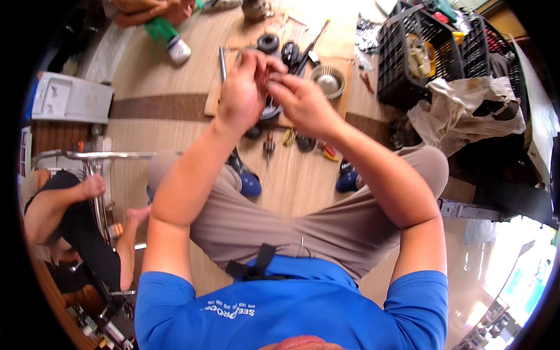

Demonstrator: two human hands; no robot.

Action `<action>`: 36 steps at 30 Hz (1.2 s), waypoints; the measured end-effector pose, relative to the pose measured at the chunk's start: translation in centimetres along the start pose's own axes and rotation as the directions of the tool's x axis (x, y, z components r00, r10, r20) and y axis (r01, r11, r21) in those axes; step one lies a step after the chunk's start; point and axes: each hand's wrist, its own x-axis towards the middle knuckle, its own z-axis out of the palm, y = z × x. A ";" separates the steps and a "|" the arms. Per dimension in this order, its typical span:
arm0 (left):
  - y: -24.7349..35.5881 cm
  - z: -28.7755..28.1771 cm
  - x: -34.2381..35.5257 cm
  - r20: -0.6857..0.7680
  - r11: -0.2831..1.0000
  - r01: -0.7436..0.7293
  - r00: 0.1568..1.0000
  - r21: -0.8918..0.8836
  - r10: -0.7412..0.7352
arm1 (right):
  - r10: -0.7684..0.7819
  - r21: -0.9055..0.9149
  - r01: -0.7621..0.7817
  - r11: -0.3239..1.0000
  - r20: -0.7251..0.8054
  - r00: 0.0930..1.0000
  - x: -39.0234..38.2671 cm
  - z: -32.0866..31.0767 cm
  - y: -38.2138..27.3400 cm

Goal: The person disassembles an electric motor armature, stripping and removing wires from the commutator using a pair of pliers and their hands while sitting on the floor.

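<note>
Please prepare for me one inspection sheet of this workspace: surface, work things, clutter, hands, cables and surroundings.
Surface: wood-patterned floor, with a brown board lying on it.
Job's things: silver finned wheel and black ring, both near the hands.
Clutter: black crate, loaded; pale crumpled cloth beside it; red-and-yellow tool on the floor.
Hands: left hand and right hand close together; what they may hold is too hidden to tell.
Cables: nothing clearly seen.
Surroundings: seated person at left; another person at upper left; white cabinet.
</note>
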 end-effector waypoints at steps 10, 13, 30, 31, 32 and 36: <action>0.0 1.8 -0.3 -0.024 0.989 0.075 0.997 0.131 -0.073 | 0.297 0.065 -0.348 0.935 0.390 0.871 -0.1 -1.7 -2.4; -0.2 2.2 -0.4 -0.211 0.994 0.073 0.976 0.086 -0.054 | 0.267 -0.081 -0.256 0.963 0.370 0.890 -0.1 -1.1 -2.5; 2.8 2.7 0.1 -0.193 0.955 0.148 0.961 -0.257 -0.201 | 0.138 -0.100 -0.114 0.988 0.286 0.948 1.0 -0.7 -1.2; 2.6 2.7 0.1 -0.193 0.955 0.148 0.960 -0.258 -0.201 | 0.090 -0.228 -0.034 0.973 0.238 0.967 0.8 -0.4 -1.1; 2.6 2.8 0.2 -0.252 0.961 0.124 0.949 -0.245 -0.187 | 0.033 -0.354 0.040 0.934 0.198 0.980 0.7 -0.1 -1.3; 2.0 2.3 0.1 -0.360 0.990 0.049 0.928 -0.133 -0.094 | 0.076 -0.454 0.027 0.891 0.207 0.975 0.5 0.4 -2.4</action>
